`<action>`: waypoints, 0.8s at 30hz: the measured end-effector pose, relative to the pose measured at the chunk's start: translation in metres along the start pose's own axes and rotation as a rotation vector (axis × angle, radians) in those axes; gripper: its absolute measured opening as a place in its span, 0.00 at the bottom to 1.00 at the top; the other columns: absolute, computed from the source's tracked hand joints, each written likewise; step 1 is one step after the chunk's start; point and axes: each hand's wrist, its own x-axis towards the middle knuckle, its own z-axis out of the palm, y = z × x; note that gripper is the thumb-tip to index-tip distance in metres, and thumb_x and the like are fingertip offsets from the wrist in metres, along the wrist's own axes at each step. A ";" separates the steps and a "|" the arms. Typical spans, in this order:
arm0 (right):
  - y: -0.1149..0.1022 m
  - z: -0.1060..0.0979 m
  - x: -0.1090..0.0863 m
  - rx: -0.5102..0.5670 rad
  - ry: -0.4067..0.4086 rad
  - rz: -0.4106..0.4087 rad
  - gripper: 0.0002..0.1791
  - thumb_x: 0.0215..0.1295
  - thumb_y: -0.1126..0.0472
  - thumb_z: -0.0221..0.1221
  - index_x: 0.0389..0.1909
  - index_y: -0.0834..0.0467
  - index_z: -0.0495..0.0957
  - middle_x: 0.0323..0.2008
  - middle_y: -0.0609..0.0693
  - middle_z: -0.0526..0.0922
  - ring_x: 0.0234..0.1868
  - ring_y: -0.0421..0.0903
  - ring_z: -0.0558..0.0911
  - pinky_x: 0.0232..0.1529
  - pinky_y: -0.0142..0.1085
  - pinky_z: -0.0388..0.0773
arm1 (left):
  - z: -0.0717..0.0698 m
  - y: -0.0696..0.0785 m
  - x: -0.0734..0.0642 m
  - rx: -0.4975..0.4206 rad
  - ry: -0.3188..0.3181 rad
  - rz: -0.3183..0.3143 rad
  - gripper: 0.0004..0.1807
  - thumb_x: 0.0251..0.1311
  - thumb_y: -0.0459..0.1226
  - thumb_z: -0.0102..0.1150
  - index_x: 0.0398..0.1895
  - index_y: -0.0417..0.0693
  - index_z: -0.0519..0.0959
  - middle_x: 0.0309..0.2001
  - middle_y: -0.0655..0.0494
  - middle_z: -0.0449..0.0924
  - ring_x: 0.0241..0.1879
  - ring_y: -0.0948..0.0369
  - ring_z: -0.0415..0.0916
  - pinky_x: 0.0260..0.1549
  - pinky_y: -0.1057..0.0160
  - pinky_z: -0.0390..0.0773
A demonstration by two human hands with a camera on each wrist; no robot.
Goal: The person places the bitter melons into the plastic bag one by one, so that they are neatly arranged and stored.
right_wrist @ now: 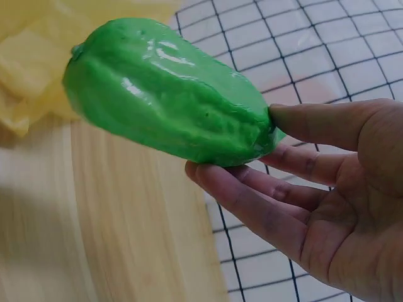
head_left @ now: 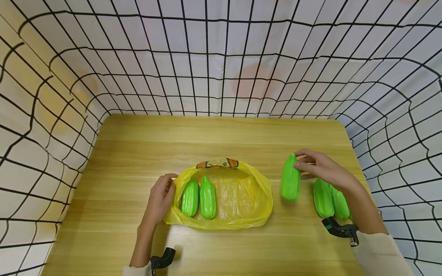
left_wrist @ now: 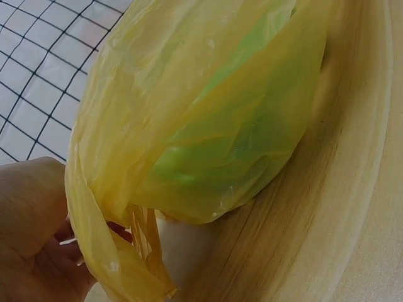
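Observation:
In the head view a yellow plastic bag (head_left: 238, 193) stands with its mouth wide, and two glossy green papaya-like fruits (head_left: 208, 197) lie side by side in its left part. My left hand (head_left: 162, 197) grips the bag's left edge; in the left wrist view its fingers go behind the hanging handle (left_wrist: 110, 251) and are partly hidden. Right of the bag, my right hand (head_left: 319, 166) pinches another green ridged fruit (head_left: 290, 180) by one end, between thumb and fingers. The right wrist view shows this fruit (right_wrist: 170, 94) held tilted above the table.
More green fruits (head_left: 323, 199) lie on the table under my right forearm, partly covered by it. The wooden table (head_left: 138, 142) is bordered at the back and sides by a white cloth with a black grid (head_left: 214, 76). A black camera mount (head_left: 340, 229) sits on my right wrist.

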 end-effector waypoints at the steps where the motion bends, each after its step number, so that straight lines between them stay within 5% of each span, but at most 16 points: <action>1: -0.002 0.002 0.000 0.002 0.002 -0.007 0.31 0.65 0.52 0.53 0.62 0.63 0.57 0.49 0.63 0.71 0.45 0.52 0.77 0.42 0.43 0.77 | 0.000 0.000 0.000 0.000 -0.002 -0.001 0.14 0.63 0.29 0.49 0.49 0.52 0.72 0.35 0.58 0.71 0.32 0.62 0.68 0.29 0.63 0.72; 15: -0.045 0.032 0.015 0.068 -0.074 -0.068 0.28 0.64 0.52 0.55 0.61 0.60 0.61 0.48 0.60 0.72 0.44 0.54 0.77 0.40 0.42 0.78 | 0.004 -0.003 0.002 0.002 0.019 0.023 0.14 0.62 0.29 0.49 0.50 0.49 0.73 0.34 0.57 0.71 0.30 0.62 0.67 0.28 0.65 0.70; 24: -0.058 0.065 0.037 0.009 -0.174 -0.104 0.24 0.65 0.51 0.53 0.58 0.57 0.65 0.47 0.57 0.74 0.44 0.50 0.78 0.40 0.45 0.77 | 0.002 -0.001 0.002 0.002 0.004 0.022 0.13 0.63 0.30 0.48 0.50 0.50 0.72 0.35 0.58 0.70 0.30 0.62 0.67 0.27 0.64 0.71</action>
